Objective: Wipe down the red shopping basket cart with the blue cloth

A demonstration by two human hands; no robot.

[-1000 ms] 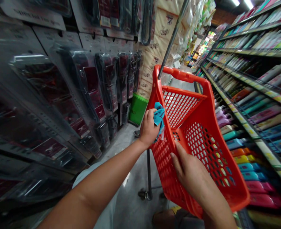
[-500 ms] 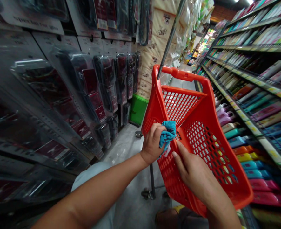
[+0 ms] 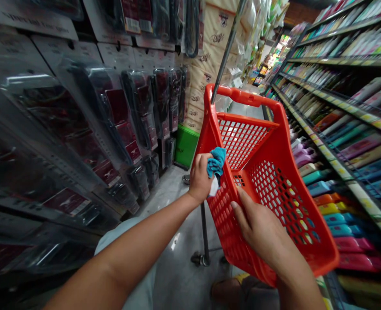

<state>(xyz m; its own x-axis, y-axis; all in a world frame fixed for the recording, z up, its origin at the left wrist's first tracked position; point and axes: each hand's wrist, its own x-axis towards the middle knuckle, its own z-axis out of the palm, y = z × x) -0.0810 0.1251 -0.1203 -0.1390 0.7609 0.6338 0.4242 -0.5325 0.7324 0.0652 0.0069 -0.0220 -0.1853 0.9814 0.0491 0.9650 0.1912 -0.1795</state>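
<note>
Shop aisle, head view. To your left, a grey display wall [image 3: 116, 54] is hung with black-and-red packaged goods [image 3: 138, 107] in clear plastic; to your right, long shelving with yellow-labelled edges [image 3: 339, 170] carries brightly coloured packaged goods [image 3: 364, 146]. Centre of view, your red perforated plastic basket [image 3: 274, 142] sits tilted on a trolley frame, with a thin metal pole [image 3: 227, 47] behind it and a small castor wheel [image 3: 198, 259] below. Your left hand [image 3: 200, 178] is closed on a crumpled blue cloth [image 3: 216, 161], pressing it to the basket's left rim. Your right hand [image 3: 258, 228] has its fingers [image 3: 240, 206] curled against the near wall, apparently bracing the basket against that pressure.
</note>
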